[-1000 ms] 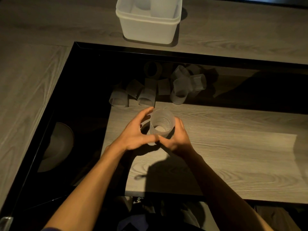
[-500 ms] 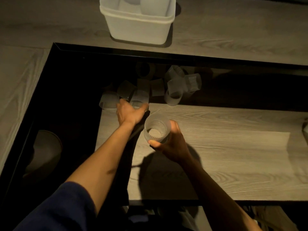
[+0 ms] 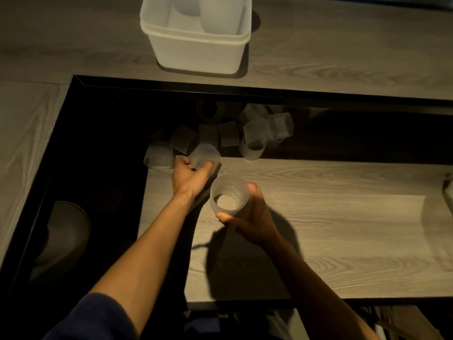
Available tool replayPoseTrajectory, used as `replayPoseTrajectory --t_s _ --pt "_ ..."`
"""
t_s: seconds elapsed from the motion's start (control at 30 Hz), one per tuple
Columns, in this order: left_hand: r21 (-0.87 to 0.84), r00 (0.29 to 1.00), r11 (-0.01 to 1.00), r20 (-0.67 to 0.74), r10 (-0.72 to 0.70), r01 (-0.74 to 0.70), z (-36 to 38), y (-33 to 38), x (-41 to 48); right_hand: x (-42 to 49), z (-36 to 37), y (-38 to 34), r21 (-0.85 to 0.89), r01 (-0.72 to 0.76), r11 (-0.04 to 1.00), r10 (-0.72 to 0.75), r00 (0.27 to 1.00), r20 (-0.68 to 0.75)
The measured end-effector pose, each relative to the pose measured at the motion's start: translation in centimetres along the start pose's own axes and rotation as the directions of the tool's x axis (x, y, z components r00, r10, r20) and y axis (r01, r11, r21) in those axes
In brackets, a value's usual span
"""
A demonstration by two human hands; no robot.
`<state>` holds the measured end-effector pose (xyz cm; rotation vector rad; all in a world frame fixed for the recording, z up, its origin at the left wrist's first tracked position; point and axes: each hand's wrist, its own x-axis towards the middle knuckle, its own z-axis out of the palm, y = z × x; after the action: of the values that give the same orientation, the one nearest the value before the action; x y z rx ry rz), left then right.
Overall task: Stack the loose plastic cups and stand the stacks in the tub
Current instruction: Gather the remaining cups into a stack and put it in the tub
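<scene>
My right hand (image 3: pixel 252 217) grips a frosted ribbed cup stack (image 3: pixel 229 197), mouth up, above the wooden board. My left hand (image 3: pixel 190 176) reaches forward and curls its fingers round a loose cup (image 3: pixel 204 154) lying on its side at the board's far edge. Several more loose cups (image 3: pixel 255 138) lie scattered on the dark glass behind it; one cup (image 3: pixel 158 157) lies just left of my left hand. The white tub (image 3: pixel 196 52) stands beyond on the wooden surface, with a tall cup stack (image 3: pixel 220 13) upright inside it.
A black frame (image 3: pixel 78 81) borders the dark glass surface. A round grey object (image 3: pixel 63 231) shows dimly at the left under the glass. A pale object (image 3: pixel 448 190) sits at the right edge.
My left hand let go of the held stack, reached forward to the loose cups and closed round one. My right hand kept the stack, lowering it slightly.
</scene>
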<state>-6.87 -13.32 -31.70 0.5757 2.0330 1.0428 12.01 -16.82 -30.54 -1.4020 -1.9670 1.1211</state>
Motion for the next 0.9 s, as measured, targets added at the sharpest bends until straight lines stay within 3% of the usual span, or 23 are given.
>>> replayPoseTrajectory --t_s 0.17,0.3,0.43,0.57,0.9 --pt "-0.244 0.989 0.962 0.055 0.139 -0.121 -3.1 1.9 -3.6 -0.4 0.5 -0.4 0.103 -0.05 0.993 0.052 0.998 -0.018" --pt "-0.201 0.897 0.897 0.133 0.423 -0.393 -6.0 4.2 -6.2 -0.6 0.7 -0.3 0.139 -0.011 0.99 0.015 1.0 -0.026" --pt "-0.02 0.774 0.794 0.209 0.598 -0.608 -7.6 6.3 -8.1 -0.8 0.4 -0.4 0.162 -0.054 0.985 0.054 0.999 0.0" --pt "0.181 0.696 0.685 0.357 0.623 -0.706 -7.4 6.7 -9.7 -0.9 -0.1 -0.5 0.201 -0.118 0.973 0.108 0.992 0.058" --pt "0.404 0.646 0.503 0.474 0.599 -0.764 -4.9 5.1 -10.3 -0.8 -0.3 -0.7 0.19 -0.192 0.963 0.174 0.979 0.106"
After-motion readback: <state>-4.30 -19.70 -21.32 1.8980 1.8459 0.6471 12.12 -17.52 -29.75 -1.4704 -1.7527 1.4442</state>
